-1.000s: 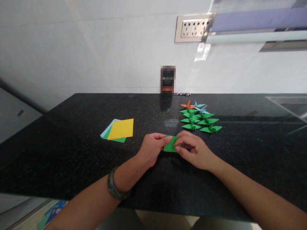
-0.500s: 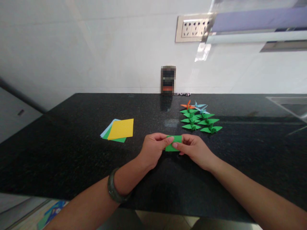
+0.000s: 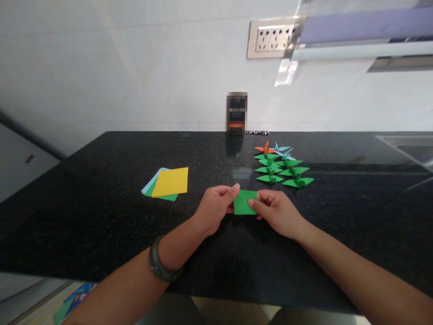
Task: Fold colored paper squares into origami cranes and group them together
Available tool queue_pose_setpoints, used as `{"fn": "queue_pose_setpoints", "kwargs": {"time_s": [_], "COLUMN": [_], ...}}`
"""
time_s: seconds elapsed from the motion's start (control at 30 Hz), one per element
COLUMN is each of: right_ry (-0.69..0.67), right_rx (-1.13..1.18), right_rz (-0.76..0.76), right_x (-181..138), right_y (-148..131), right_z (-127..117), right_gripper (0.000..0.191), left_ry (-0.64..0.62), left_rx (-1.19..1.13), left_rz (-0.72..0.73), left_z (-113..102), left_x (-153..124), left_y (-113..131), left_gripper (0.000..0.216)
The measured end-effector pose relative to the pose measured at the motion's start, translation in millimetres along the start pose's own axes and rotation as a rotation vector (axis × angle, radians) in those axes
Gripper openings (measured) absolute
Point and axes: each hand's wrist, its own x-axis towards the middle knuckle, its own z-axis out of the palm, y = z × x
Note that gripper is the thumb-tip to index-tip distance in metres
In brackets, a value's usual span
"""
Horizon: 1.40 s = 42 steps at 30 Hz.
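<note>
A small folded square of green paper [image 3: 244,202] is held between my two hands, just above the dark countertop. My left hand [image 3: 218,205] pinches its left edge, with the thumb at the upper left corner. From the other side my right hand [image 3: 274,210] grips the right edge, its thumb lying on the paper's face and the fingers behind. Past my right hand sit several folded paper cranes [image 3: 297,181], mostly green, with an orange crane [image 3: 265,148] and two light blue ones at the back.
On the left lies a fanned stack of paper squares, a yellow sheet [image 3: 171,182] on top of green and light blue ones. A phone-like dark object [image 3: 237,113] leans on the wall with a beaded strap [image 3: 259,132] beside it. The black countertop [image 3: 101,216] has its front edge near me.
My left thumb has slid left and up off the middle of the green paper, so more of its face shows. My right thumb has shifted slightly to the right.
</note>
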Motion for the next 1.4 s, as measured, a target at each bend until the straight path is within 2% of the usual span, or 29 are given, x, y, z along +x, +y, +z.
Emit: {"fn": "queue_pose_setpoints", "kwargs": {"time_s": [0.13,0.23,0.33,0.4,0.47,0.57,0.67,0.77,0.9,1.07,1.23,1.4], "right_ry": [0.048,0.135,0.167,0.164,0.178,0.242,0.151,0.054,-0.024,0.006,-0.003,0.100], "right_rx": [-0.099,-0.041,0.001,-0.062,-0.141,-0.282,-0.488,-0.626,-0.690,-0.651,-0.660,-0.649], "right_rz": [-0.039,-0.054,-0.071,-0.126,-0.212,-0.417,-0.651,-0.748,-0.758,-0.729,-0.770,-0.718], "right_x": [2,5,6,5,3,1,-1,-1,-2,-1,0,2], "right_y": [5,5,6,6,6,3,-2,-4,-3,-1,-2,-2], "right_z": [-4,-6,-6,-5,-6,-11,-20,-27,-26,-24,-24,-21], "right_gripper": [0.027,0.018,0.019,0.016,0.013,0.012,0.017,0.020,0.021,0.014,0.013,0.010], "left_ry": [-0.024,-0.019,-0.102,-0.180,-0.216,-0.185,-0.142,-0.113,-0.107,-0.116,-0.119,-0.165], "left_rx": [0.151,0.162,0.174,0.199,0.202,0.145,0.084,0.072,0.064,0.087,0.090,0.070], "left_rz": [-0.067,-0.103,-0.198,-0.246,-0.248,-0.221,-0.215,-0.205,-0.186,-0.177,-0.160,-0.158], "left_z": [-3,-3,-1,0,0,-2,-5,-6,-6,-6,-6,-4], "left_x": [1,1,-1,-2,-3,-2,1,3,3,2,3,1], "left_y": [2,4,4,3,3,2,3,3,2,3,1,0], "left_gripper": [0.029,0.022,0.016,0.015,0.017,0.023,0.024,0.022,0.023,0.028,0.028,0.025]}}
